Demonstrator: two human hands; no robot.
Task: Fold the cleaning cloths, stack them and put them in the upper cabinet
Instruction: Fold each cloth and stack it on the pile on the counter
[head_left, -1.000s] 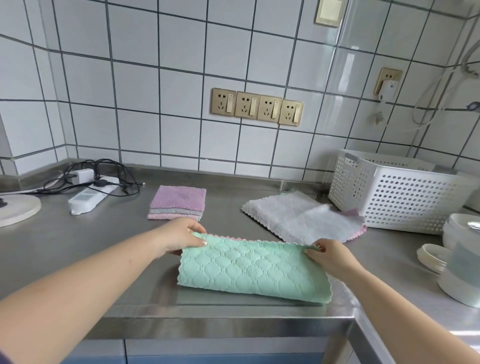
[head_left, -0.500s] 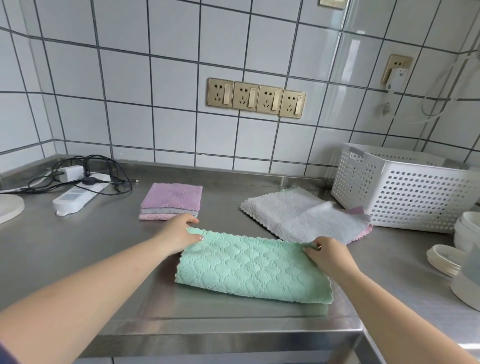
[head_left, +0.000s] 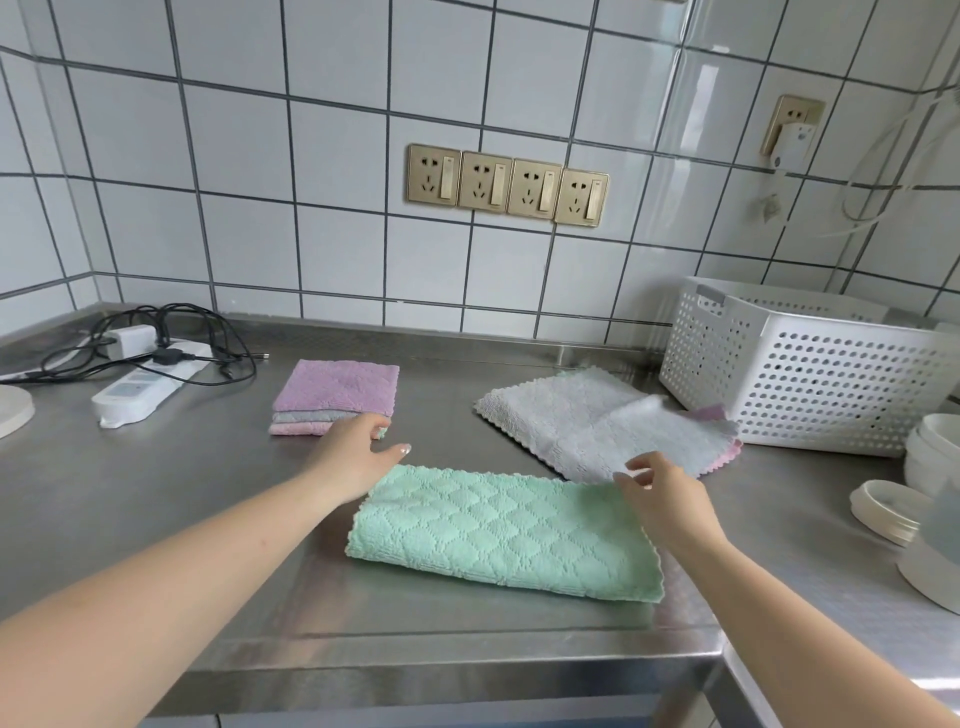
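The green cloth (head_left: 506, 535) lies folded once, a long strip near the tabletop's (head_left: 130, 499) front edge, so the folding step looks midway. Both hands hover at its far corners, left hand (head_left: 358, 457) and right hand (head_left: 662, 493), fingers apart and holding nothing. Next likely comes a second fold, end over end; bare steel lies left toward the folded stack (head_left: 335, 397), while unfolded cloths (head_left: 597, 426) crowd the far right.

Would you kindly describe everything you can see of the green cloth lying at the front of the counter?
The green cloth is a mint, quilted, fluffy-looking cloth with a diamond pattern and scalloped edges. It lies flat near the front edge of the steel counter, folded into a long rectangle, fold toward the viewer. The left hand hovers open at its far-left corner and the right hand over its far-right corner; contact is unclear.
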